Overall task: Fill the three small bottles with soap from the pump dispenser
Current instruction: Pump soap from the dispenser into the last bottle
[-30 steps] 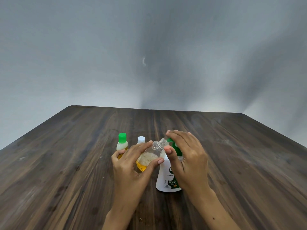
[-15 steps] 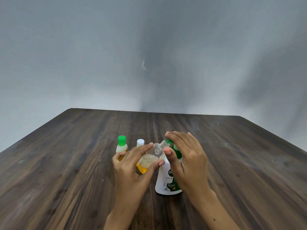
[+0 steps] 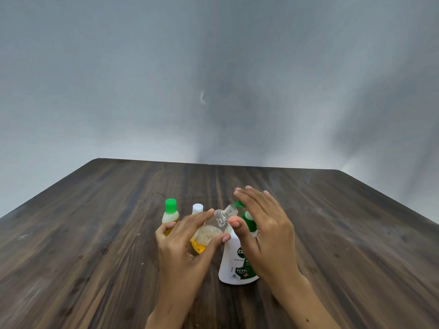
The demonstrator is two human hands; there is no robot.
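We're looking down at a dark wood table w/ a grey wall behind it. Our left hand grips an uncapped clear bottle, fingers and thumb curled round its body, just left of frame centre-bottom. The bottle is tilted, its open neck pointing toward 1 o'clock, up near the green nozzle of the pump dispenser. Inside it: yellow-orange soap pooled at the low end w/ a patch of froth above; approx the lower part is filled, rest clear.

The dispenser stands upright on the table at approx 3 o'clock from the held bottle, just beside it. White body, green label and green pump top; label text mostly hidden by our hand. Our right hand is above the pump, fingers straight and relaxed, holding nothing; thumb tip sits just beside the bottle's neck. We can't tell whether the palm touches the pump head, since the hand covers it.

At 10 o'clock from the held bottle stands a green-capped bottle, upright, w/ pale and yellow liquid inside, partly behind our left fingers. A white-capped bottle is at approx 11 o'clock, between the green-capped one and the tilted neck; only its cap and shoulder show.
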